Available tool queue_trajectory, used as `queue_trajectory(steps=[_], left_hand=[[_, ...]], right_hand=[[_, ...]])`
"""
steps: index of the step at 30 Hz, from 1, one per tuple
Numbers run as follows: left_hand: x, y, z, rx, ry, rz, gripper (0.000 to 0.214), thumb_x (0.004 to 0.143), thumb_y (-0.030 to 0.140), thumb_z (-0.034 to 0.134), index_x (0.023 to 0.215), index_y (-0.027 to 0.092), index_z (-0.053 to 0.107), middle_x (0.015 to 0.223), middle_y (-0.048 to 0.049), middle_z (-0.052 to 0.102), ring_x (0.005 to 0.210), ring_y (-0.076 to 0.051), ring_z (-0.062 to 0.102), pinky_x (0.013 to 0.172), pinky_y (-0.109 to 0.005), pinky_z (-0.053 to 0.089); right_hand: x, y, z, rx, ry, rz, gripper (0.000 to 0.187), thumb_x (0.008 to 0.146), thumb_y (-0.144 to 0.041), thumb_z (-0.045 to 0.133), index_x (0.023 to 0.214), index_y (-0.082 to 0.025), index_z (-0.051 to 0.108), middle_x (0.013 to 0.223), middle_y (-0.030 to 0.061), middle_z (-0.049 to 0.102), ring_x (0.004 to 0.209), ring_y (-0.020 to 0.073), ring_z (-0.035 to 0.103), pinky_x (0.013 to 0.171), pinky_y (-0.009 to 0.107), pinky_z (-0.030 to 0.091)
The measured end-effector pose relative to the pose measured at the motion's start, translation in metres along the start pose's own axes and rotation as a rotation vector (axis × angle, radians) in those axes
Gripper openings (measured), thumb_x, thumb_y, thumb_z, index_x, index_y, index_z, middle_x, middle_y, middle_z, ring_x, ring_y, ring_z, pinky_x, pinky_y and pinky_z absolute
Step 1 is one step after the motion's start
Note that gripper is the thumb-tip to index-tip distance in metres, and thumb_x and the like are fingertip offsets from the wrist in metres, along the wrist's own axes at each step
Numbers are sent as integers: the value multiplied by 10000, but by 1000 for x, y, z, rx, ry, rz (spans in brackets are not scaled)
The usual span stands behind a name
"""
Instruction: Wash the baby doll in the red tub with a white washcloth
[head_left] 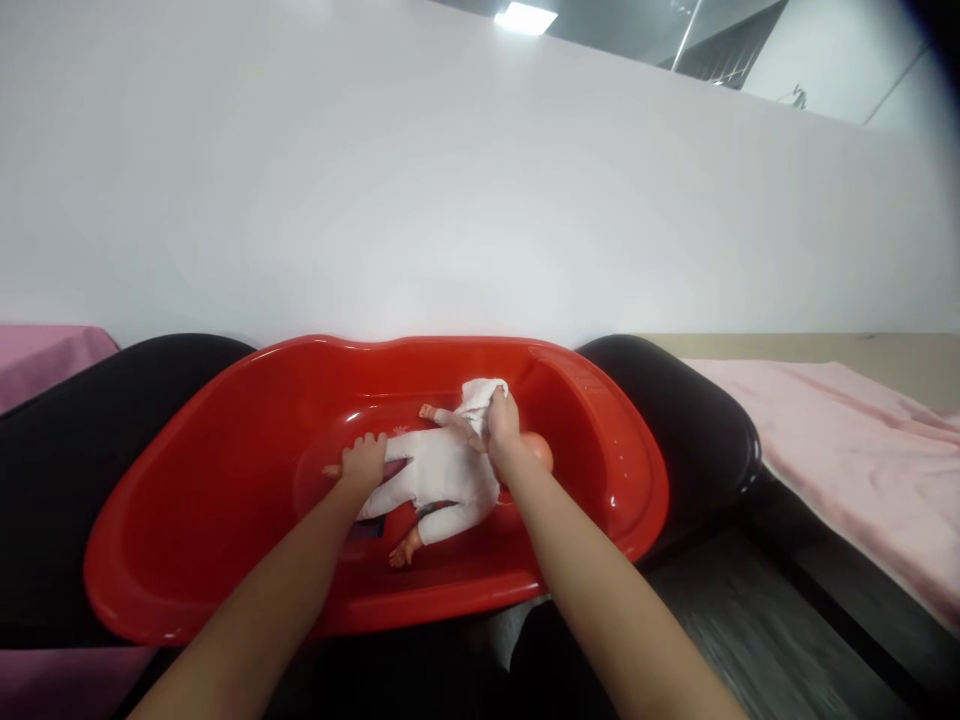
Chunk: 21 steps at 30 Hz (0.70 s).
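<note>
A baby doll [454, 465] with a white cloth body lies in a red baby bathtub [210, 470], its head to the right and its legs to the left. My left hand [365, 460] is closed around one of the doll's lower legs. With my right hand [504, 420] I grip a white cloth [478, 400] beside the doll's head, which my wrist and forearm partly hide. One doll hand [406, 549] rests near the tub's front side, and the other arm points toward the back.
The tub sits on black surfaces [675, 430] that show on both sides. Pink fabric [832, 440] covers a surface at the right, and more pink cloth [52, 360] shows at the far left. A white wall [450, 180] rises behind the tub.
</note>
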<state>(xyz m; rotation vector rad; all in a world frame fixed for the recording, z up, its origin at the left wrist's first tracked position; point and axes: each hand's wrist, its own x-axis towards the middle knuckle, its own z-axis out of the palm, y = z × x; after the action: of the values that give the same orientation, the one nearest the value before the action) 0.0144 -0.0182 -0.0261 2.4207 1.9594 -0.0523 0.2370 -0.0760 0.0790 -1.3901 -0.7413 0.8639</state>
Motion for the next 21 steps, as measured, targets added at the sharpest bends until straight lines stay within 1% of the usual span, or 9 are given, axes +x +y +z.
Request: queue_trajectory(steps=[2, 5, 10, 12, 13, 15, 17, 19, 21], left_hand=[[0, 0, 1, -11, -9, -10, 484, 863, 523, 457, 1127, 126, 542, 1127, -184, 575, 1043, -348, 543, 816, -477, 437], [-1, 0, 0, -34, -21, -19, 550, 840, 577, 461, 1136, 121, 543, 1143, -197, 567, 1063, -356, 535, 834, -488, 434], [0, 0, -7, -118, -47, 8, 640, 803, 603, 486, 1248, 142, 508, 1224, -201, 531, 1103, -384, 517, 856, -522, 434], [4, 2, -11, -159, -22, 36, 639, 788, 531, 537, 1306, 161, 478, 1272, -195, 517, 1142, -382, 502, 876, -516, 435], [6, 4, -12, -183, 14, 40, 611, 792, 455, 548, 1322, 161, 472, 1294, -190, 513, 1166, -373, 493, 892, -500, 434], [13, 10, -12, -275, 102, 39, 535, 806, 271, 514, 1326, 147, 486, 1332, -172, 514, 1213, -329, 485, 945, -445, 423], [22, 16, -8, -454, 151, 41, 519, 803, 136, 448, 1319, 135, 506, 1362, -143, 519, 1239, -256, 492, 1002, -362, 400], [32, 21, -1, -629, 157, 38, 504, 811, 106, 425, 1304, 127, 525, 1364, -127, 532, 1239, -210, 506, 1036, -306, 378], [44, 24, 6, -709, 156, 28, 500, 809, 114, 449, 1302, 114, 528, 1370, -134, 533, 1253, -210, 499, 1063, -306, 355]], right_hand=[[1, -3, 2, 53, 20, 95, 391, 928, -439, 284, 1087, -197, 546, 876, 70, 667, 679, 186, 643, 538, 286, 503], [4, -5, 3, 48, 14, 127, 404, 929, -438, 267, 1110, -197, 537, 855, 66, 663, 666, 183, 634, 538, 283, 493], [11, -1, 3, -84, -9, 14, 399, 923, -403, 264, 1082, -187, 559, 886, 65, 669, 721, 173, 626, 604, 264, 482], [14, 2, 3, -230, -13, -67, 383, 924, -381, 285, 1012, -165, 590, 926, 78, 674, 786, 170, 623, 668, 255, 474], [14, 2, 4, -333, -45, -114, 372, 924, -365, 302, 969, -156, 607, 935, 83, 679, 807, 170, 620, 694, 252, 465], [12, 3, 7, -594, -207, -229, 349, 917, -334, 347, 893, -149, 642, 912, 88, 693, 803, 171, 619, 709, 252, 446], [4, 2, 10, -893, -459, -347, 309, 888, -301, 413, 842, -151, 679, 855, 91, 708, 755, 178, 625, 686, 261, 437], [-8, 4, 15, -1127, -718, -451, 259, 848, -288, 485, 833, -163, 712, 828, 86, 720, 735, 186, 636, 669, 265, 441], [-21, 8, 21, -1187, -959, -504, 197, 814, -299, 566, 843, -201, 734, 816, 48, 732, 722, 175, 645, 662, 253, 457]])
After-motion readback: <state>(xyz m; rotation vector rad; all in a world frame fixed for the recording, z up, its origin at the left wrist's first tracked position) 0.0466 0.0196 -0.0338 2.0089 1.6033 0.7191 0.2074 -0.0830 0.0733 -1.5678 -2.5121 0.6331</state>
